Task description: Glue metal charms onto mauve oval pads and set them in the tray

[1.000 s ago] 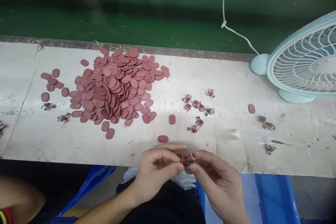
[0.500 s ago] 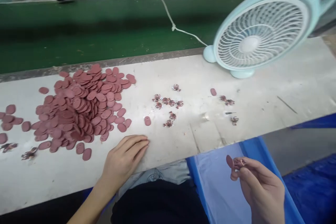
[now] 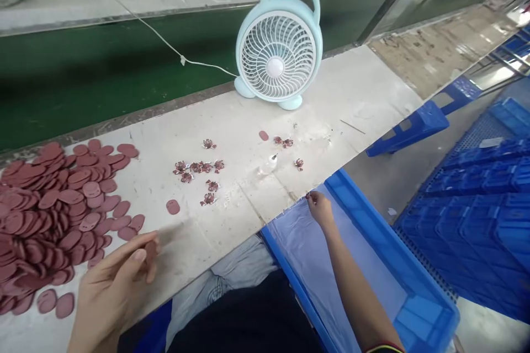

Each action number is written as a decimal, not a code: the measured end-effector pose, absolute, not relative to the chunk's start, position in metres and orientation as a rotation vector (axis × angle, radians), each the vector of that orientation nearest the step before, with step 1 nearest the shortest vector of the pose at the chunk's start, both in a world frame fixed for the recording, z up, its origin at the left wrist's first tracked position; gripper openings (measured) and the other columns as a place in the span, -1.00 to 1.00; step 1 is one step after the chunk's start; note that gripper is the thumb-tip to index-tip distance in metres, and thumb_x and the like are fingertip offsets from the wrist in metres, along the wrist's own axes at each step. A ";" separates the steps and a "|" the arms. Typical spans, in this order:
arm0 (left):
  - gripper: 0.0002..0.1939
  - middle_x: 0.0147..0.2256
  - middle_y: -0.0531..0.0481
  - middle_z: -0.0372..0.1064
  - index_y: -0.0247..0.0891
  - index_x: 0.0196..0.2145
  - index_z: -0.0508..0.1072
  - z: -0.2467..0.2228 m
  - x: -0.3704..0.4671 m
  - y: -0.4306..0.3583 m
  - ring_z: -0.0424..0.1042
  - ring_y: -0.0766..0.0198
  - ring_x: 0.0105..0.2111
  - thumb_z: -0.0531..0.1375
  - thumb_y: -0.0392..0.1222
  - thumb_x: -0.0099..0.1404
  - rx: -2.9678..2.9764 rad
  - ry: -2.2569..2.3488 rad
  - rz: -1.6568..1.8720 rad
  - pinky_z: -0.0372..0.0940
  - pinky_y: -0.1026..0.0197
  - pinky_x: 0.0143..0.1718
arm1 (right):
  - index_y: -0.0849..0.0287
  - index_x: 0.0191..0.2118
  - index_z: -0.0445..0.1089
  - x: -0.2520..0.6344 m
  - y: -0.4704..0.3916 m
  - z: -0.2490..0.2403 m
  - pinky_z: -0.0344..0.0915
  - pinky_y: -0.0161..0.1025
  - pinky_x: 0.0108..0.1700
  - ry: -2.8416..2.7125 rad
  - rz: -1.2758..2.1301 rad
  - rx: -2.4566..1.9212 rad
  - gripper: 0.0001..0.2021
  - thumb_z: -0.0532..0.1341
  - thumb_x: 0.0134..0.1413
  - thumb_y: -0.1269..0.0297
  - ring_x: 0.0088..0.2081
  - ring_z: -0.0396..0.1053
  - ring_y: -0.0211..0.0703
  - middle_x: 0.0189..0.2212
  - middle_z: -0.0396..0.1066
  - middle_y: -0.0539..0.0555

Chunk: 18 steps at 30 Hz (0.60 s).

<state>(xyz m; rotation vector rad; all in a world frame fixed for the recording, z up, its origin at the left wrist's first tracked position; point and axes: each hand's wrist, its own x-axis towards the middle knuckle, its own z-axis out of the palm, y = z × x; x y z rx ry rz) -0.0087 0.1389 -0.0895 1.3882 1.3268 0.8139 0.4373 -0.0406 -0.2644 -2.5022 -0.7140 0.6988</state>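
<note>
Nearby, the left hand curls loosely, whether around anything I cannot tell, beside heaped reddish-brown ovals; the right hand pinches a small dark piece over a blue plastic bin. Beyond lie tiny brown-and-white figures.

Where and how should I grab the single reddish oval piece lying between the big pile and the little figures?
Probably pinch the oval piece by opposite edges, coming from above with the left hand, which is nearer. It lies flat, looks thin and sits apart from the pile, so both edges seem reachable.
</note>
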 end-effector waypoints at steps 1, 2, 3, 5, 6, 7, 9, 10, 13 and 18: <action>-0.82 -0.42 -0.02 0.56 -0.14 -0.27 0.67 -0.090 -0.008 0.138 0.47 0.19 -0.42 0.35 -0.03 0.25 1.204 1.331 0.826 0.28 0.30 -0.64 | 0.21 0.02 0.43 0.441 -0.037 -0.268 0.45 0.02 0.00 -0.728 0.689 -2.543 -0.72 0.25 0.32 0.16 -0.04 0.46 -0.04 0.00 0.45 0.14; -0.82 -0.40 -0.03 0.57 -0.14 -0.31 0.68 -0.090 -0.007 0.137 0.48 0.16 -0.38 0.40 -0.02 0.19 1.010 1.332 0.825 0.28 0.32 -0.64 | 0.21 0.04 0.42 0.444 -0.034 -0.271 0.45 0.03 0.01 -0.741 0.683 -2.581 -0.71 0.25 0.32 0.16 -0.02 0.46 -0.03 0.02 0.44 0.15; -0.78 -0.37 -0.04 0.59 -0.16 -0.33 0.68 -0.091 -0.007 0.135 0.49 0.15 -0.35 0.45 -0.01 0.11 0.854 1.321 0.824 0.31 0.34 -0.64 | 0.21 0.05 0.42 0.446 -0.031 -0.273 0.44 0.04 0.02 -0.753 0.682 -2.616 -0.71 0.25 0.32 0.16 -0.01 0.45 -0.02 0.03 0.44 0.15; -0.67 -0.29 -0.07 0.62 -0.20 -0.32 0.67 -0.092 -0.006 0.132 0.51 0.19 -0.36 0.50 0.02 -0.02 0.721 1.314 0.852 0.39 0.38 -0.61 | 0.21 0.06 0.41 0.449 -0.026 -0.277 0.44 0.05 0.02 -0.773 0.685 -2.675 -0.70 0.25 0.32 0.16 -0.01 0.45 -0.02 0.04 0.43 0.15; -0.62 -0.26 -0.08 0.63 -0.21 -0.30 0.67 -0.094 -0.006 0.131 0.53 0.21 -0.36 0.52 0.01 -0.07 0.681 1.307 0.867 0.43 0.40 -0.57 | 0.21 0.06 0.41 0.449 -0.024 -0.278 0.44 0.05 0.02 -0.778 0.688 -2.701 -0.70 0.25 0.31 0.16 -0.01 0.45 -0.02 0.04 0.43 0.15; -0.58 -0.24 -0.08 0.64 -0.22 -0.29 0.67 -0.095 -0.006 0.130 0.55 0.22 -0.37 0.54 0.00 -0.11 0.643 1.303 0.881 0.47 0.40 -0.52 | 0.21 0.06 0.41 0.449 -0.022 -0.279 0.44 0.05 0.02 -0.780 0.692 -2.723 -0.69 0.25 0.31 0.16 -0.01 0.45 -0.02 0.04 0.43 0.15; -0.55 -0.29 -0.06 0.64 -0.23 -0.29 0.66 -0.096 -0.005 0.127 0.57 0.23 -0.37 0.56 -0.02 -0.15 0.580 1.307 0.897 0.54 0.37 -0.42 | 0.20 0.06 0.41 0.449 -0.020 -0.281 0.45 0.04 0.02 -0.770 0.700 -2.760 -0.70 0.25 0.32 0.16 -0.01 0.45 -0.02 0.04 0.43 0.15; -0.55 -0.33 -0.04 0.63 -0.23 -0.29 0.66 -0.097 -0.005 0.127 0.57 0.23 -0.38 0.56 -0.02 -0.17 0.554 1.304 0.902 0.56 0.34 -0.39 | 0.20 0.06 0.41 0.448 -0.019 -0.281 0.45 0.04 0.02 -0.759 0.704 -2.774 -0.70 0.25 0.32 0.16 -0.01 0.45 -0.02 0.04 0.43 0.15; -0.53 -0.34 0.04 0.61 -0.20 -0.26 0.65 -0.093 -0.001 0.125 0.57 0.23 -0.40 0.57 -0.03 -0.16 0.514 1.274 0.886 0.56 0.31 -0.47 | 0.20 0.05 0.41 0.447 -0.016 -0.279 0.45 0.03 0.01 -0.707 0.711 -2.789 -0.70 0.25 0.32 0.16 -0.02 0.46 -0.03 0.03 0.44 0.15; -0.48 -0.30 0.10 0.62 -0.17 -0.16 0.62 -0.081 0.006 0.124 0.54 0.31 -0.48 0.56 -0.05 -0.13 0.529 1.275 0.861 0.37 0.44 -0.69 | 0.22 0.02 0.43 0.444 -0.009 -0.269 0.45 0.01 0.00 -0.575 0.684 -2.706 -0.72 0.26 0.31 0.17 -0.05 0.47 -0.05 0.00 0.45 0.14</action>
